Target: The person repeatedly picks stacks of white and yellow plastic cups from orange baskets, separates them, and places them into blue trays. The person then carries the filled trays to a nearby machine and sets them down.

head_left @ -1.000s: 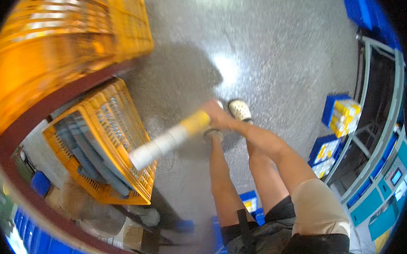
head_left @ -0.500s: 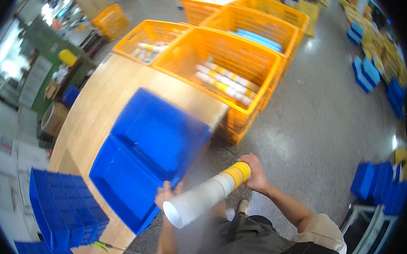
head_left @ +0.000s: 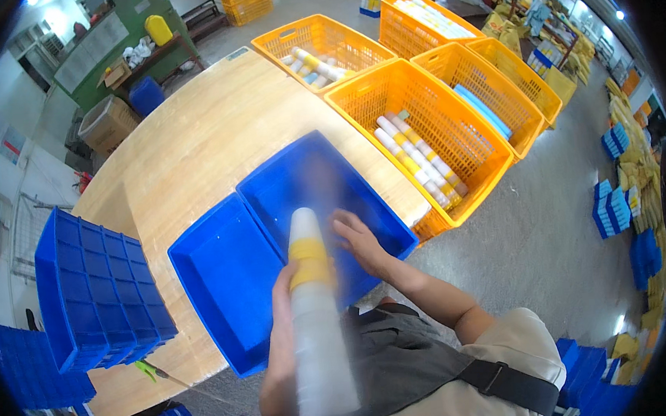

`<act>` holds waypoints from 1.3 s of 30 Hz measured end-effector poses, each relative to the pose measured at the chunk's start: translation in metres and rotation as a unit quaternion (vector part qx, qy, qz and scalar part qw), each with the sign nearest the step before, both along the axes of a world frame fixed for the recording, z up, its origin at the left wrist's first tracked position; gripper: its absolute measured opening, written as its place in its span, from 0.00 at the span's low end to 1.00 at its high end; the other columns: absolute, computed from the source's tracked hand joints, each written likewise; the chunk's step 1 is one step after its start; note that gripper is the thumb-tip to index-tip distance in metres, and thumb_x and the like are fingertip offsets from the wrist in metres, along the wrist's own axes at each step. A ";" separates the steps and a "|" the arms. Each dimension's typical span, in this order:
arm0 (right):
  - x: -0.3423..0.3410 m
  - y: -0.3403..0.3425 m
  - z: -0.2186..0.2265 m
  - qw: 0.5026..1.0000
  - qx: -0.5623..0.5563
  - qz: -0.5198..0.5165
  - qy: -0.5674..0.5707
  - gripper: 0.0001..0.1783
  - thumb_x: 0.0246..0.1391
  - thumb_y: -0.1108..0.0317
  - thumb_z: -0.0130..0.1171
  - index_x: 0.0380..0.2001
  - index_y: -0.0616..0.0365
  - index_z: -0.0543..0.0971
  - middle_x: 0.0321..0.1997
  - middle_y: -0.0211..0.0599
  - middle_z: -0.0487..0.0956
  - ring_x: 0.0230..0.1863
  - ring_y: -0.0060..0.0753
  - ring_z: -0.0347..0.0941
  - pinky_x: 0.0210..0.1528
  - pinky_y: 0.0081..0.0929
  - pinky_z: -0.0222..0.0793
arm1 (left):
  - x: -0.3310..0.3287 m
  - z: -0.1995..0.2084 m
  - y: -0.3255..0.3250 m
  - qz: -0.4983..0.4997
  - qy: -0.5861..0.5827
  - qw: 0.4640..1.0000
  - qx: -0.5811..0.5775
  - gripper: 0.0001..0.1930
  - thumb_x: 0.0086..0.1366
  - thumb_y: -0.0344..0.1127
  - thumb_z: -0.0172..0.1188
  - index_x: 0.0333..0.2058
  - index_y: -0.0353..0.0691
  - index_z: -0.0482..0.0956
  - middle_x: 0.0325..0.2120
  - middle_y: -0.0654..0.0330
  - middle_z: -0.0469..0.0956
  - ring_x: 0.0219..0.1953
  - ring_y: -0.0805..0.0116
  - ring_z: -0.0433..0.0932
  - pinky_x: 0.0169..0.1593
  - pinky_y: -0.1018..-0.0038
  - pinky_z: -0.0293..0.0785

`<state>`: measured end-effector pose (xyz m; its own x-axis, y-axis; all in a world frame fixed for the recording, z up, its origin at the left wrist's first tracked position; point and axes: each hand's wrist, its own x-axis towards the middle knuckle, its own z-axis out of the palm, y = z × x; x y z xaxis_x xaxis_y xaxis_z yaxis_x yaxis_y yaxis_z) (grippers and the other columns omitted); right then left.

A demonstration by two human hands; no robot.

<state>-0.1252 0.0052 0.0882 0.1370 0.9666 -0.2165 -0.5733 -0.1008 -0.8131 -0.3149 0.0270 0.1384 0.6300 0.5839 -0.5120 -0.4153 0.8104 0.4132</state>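
Observation:
My left hand is wrapped round a long tube of white and yellow rings, which runs from near my body up over the bins. Beside the tube's far end my right hand is held apart from it, with fingers extended and nothing visible in them. Under both hands lie two open blue plastic bins, a left one and a right one, set side by side on the wooden table. Part of the right bin is smeared by motion blur and hidden by the tube.
Yellow-orange crates stand beyond the table's right edge; the nearest crate holds several similar tubes. A stack of blue bins rises at the left. Green-handled snips lie near the table's front edge. More blue bins are at lower right.
The tube has swung from pointing toward my right hand to standing lengthwise in my left hand. My right hand has let go of its end and moved left over the right bin. My view has turned right.

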 end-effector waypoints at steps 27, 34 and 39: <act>0.085 0.182 -0.064 0.892 -0.153 0.297 0.305 0.34 0.66 0.38 0.47 0.59 0.56 0.70 0.54 0.38 0.78 0.57 0.37 0.73 0.63 0.41 0.64 | 0.113 0.007 0.097 0.203 0.050 0.974 -0.083 0.28 0.74 0.51 0.48 0.58 0.30 0.67 0.40 0.43 0.79 0.37 0.58 0.83 0.41 0.66 0.86; 0.056 0.182 -0.073 0.916 -0.111 0.278 0.267 0.38 0.63 0.32 0.47 0.59 0.55 0.70 0.57 0.39 0.77 0.60 0.41 0.70 0.65 0.51 0.58 | 0.085 0.011 0.088 0.185 0.039 0.975 -0.114 0.29 0.75 0.53 0.46 0.56 0.29 0.68 0.39 0.43 0.80 0.35 0.59 0.84 0.39 0.68 0.86; 0.049 0.174 -0.064 0.903 -0.124 0.391 0.125 0.35 0.65 0.32 0.44 0.59 0.50 0.71 0.57 0.37 0.76 0.59 0.41 0.70 0.65 0.51 0.58 | 0.069 0.001 0.077 0.176 0.072 0.977 -0.093 0.31 0.75 0.55 0.45 0.57 0.28 0.67 0.41 0.42 0.79 0.36 0.58 0.83 0.39 0.67 0.86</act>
<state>-0.0759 0.1787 0.0245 -0.6499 0.6646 -0.3687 -0.4104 -0.7152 -0.5656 -0.2459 0.1035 0.1396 0.3207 0.6393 -0.6989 -0.6300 0.6949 0.3466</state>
